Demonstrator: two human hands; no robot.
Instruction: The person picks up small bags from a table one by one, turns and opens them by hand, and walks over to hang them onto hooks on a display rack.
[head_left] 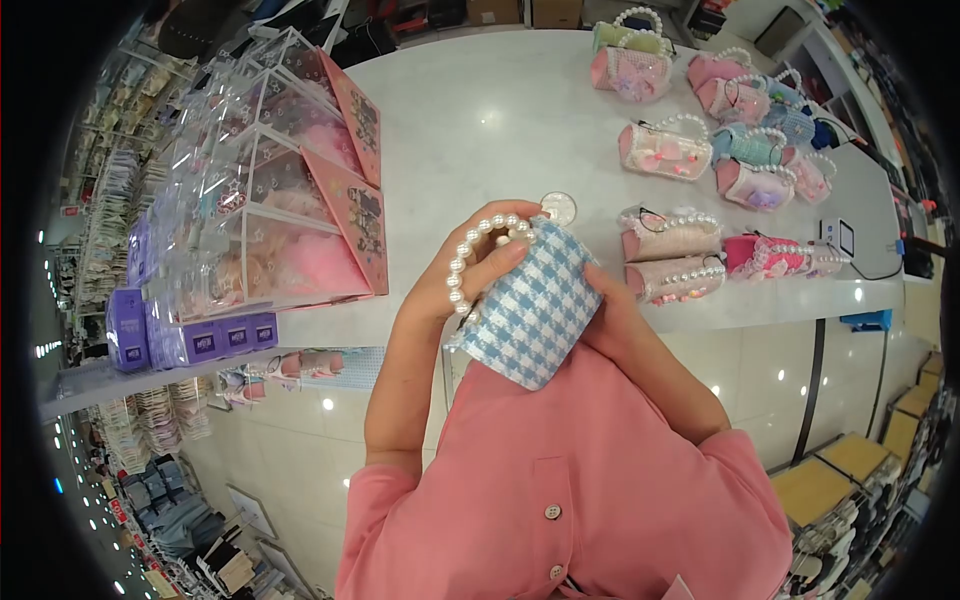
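Between my hands, close to my chest at the counter's near edge, is a small handbag (pixel 535 305) in blue and white houndstooth with a pearl-bead handle (pixel 462 262). My left hand (pixel 478 252) grips its upper left side, with the thumb lying over the top edge and the bead loop around that hand. My right hand (pixel 612 312) holds the lower right side, its fingers mostly hidden behind the bag. Just beyond the bag, a round clear disc (pixel 560 208) lies on the white counter (pixel 450 120).
Several small pearl-handled bags, among them a pink one (pixel 668 150), stand in groups along the counter's right side. Clear boxes (pixel 290 190) with pink fluffy contents are stacked at left, above purple boxes (pixel 215 338). A small device with a screen (pixel 838 238) sits at far right.
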